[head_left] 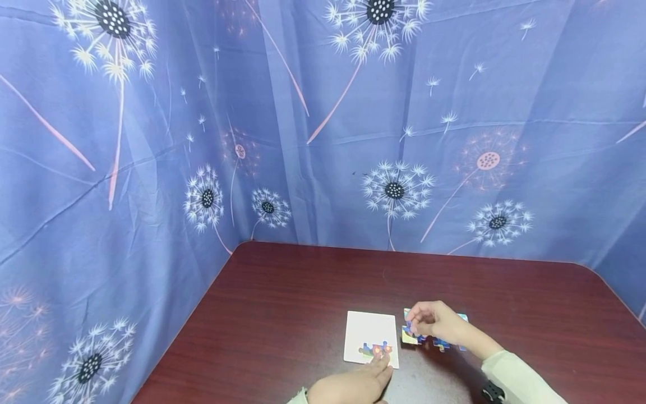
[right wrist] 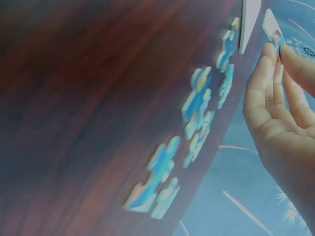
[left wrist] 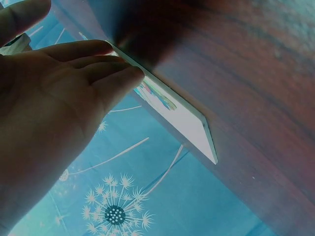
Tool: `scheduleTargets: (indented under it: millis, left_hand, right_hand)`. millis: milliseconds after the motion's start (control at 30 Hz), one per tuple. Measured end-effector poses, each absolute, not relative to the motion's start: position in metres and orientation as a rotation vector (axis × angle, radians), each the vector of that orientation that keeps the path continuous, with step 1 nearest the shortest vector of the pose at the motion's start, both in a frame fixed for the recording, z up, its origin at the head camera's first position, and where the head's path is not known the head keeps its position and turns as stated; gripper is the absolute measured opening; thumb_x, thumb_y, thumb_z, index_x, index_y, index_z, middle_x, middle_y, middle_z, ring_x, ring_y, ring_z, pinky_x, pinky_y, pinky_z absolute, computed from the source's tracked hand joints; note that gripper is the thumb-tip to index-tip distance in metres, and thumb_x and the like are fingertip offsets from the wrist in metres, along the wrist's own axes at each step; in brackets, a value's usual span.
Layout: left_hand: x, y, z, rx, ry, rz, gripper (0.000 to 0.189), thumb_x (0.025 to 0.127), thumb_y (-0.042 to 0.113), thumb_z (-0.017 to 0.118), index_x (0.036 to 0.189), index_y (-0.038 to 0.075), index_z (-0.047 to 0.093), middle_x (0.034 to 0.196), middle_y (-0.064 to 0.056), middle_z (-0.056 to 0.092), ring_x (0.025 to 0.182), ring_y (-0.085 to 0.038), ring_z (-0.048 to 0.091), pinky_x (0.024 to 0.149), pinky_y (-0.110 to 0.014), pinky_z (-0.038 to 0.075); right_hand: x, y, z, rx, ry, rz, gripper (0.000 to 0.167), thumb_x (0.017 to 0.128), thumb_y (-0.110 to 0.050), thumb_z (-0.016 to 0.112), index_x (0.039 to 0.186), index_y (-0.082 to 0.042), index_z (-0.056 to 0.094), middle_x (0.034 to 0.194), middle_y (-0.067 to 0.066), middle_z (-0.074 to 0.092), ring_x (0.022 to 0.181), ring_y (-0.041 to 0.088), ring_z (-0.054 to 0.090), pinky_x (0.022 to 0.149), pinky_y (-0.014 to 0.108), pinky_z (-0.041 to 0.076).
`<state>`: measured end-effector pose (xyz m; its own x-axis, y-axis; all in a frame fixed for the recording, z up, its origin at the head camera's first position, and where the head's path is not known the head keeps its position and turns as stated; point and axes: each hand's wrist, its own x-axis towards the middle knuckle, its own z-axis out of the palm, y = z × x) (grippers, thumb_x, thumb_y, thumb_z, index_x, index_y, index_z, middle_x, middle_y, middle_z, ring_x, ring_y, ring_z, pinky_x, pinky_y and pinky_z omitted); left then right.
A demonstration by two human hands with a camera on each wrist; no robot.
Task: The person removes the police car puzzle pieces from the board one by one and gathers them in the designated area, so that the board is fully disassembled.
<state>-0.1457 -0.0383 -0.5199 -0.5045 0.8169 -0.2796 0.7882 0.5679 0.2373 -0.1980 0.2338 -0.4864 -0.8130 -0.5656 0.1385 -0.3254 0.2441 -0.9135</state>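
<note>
A white puzzle board (head_left: 364, 328) lies on the table, with a few joined jigsaw pieces (head_left: 373, 350) at its near right part. My left hand (head_left: 353, 384) reaches the board's near edge with straight fingers, its fingertips (left wrist: 132, 73) overlapping the board beside those pieces. Right of the board, my right hand (head_left: 440, 322) is raised over a group of loose pieces. In the right wrist view, its thumb and fingers pinch one puzzle piece (right wrist: 270, 25), which shows a pale face and some blue. The hand partly hides the loose pieces in the head view.
Several loose colourful jigsaw pieces (right wrist: 196, 105) lie spread on the dark red-brown table (head_left: 303, 292) right of the board. A blue curtain (head_left: 323, 185) with dandelion prints hangs behind the table and along its left side. A black band (head_left: 493, 391) shows at the right sleeve.
</note>
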Motion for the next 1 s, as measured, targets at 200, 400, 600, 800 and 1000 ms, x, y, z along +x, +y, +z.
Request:
scheduleTargets:
  millis: [200, 400, 600, 800, 1000]
  left_hand:
    - [-0.137, -0.038, -0.493, 1.312, 2.455, 0.097, 0.063, 0.108, 0.036, 0.058, 0.156, -0.003, 0.047, 0.167, -0.02, 0.037, 0.157, -0.021, 0.032, 0.122, -0.025, 0.031]
    - [-0.139, -0.038, -0.504, 1.331, 2.493, 0.061, 0.062, 0.108, 0.037, 0.058, 0.157, 0.0, 0.048, 0.168, -0.016, 0.038, 0.157, -0.02, 0.033, 0.122, -0.025, 0.032]
    - [-0.14, -0.039, -0.509, 1.306, 2.466, 0.103, 0.066, 0.109, 0.043, 0.055, 0.158, 0.0, 0.045, 0.168, -0.018, 0.035, 0.158, -0.022, 0.03, 0.123, -0.026, 0.03]
    - [-0.131, -0.037, -0.483, 1.329, 2.505, 0.042, 0.059, 0.107, 0.034, 0.06, 0.154, 0.0, 0.052, 0.165, -0.017, 0.042, 0.153, -0.02, 0.039, 0.12, -0.025, 0.035]
    - [-0.128, -0.038, -0.475, 1.311, 2.498, 0.055, 0.06, 0.106, 0.034, 0.061, 0.154, -0.001, 0.051, 0.165, -0.018, 0.041, 0.154, -0.021, 0.039, 0.12, -0.024, 0.035]
  right_hand:
    - [-0.192, 0.243, -0.495, -0.923, 2.256, -1.607, 0.013, 0.093, 0.017, 0.058, 0.105, 0.017, 0.063, 0.083, 0.019, 0.07, 0.076, 0.007, 0.066, 0.059, 0.028, 0.058]
    - [-0.182, 0.245, -0.5, -0.888, 2.217, -1.614, 0.014, 0.09, 0.017, 0.059, 0.104, 0.017, 0.063, 0.081, 0.02, 0.069, 0.072, 0.007, 0.065, 0.055, 0.028, 0.056]
    - [-0.177, 0.241, -0.506, -0.938, 2.168, -1.625, 0.013, 0.09, 0.019, 0.059, 0.102, 0.017, 0.063, 0.08, 0.023, 0.067, 0.073, 0.006, 0.065, 0.057, 0.028, 0.057]
    - [-0.175, 0.239, -0.508, -0.918, 2.208, -1.608, 0.012, 0.088, 0.021, 0.06, 0.099, 0.017, 0.063, 0.078, 0.017, 0.068, 0.071, 0.004, 0.064, 0.056, 0.026, 0.056]
    - [-0.172, 0.237, -0.506, -0.86, 2.273, -1.569, 0.01, 0.089, 0.016, 0.064, 0.098, 0.014, 0.066, 0.08, 0.007, 0.068, 0.068, 0.001, 0.06, 0.055, 0.024, 0.054]
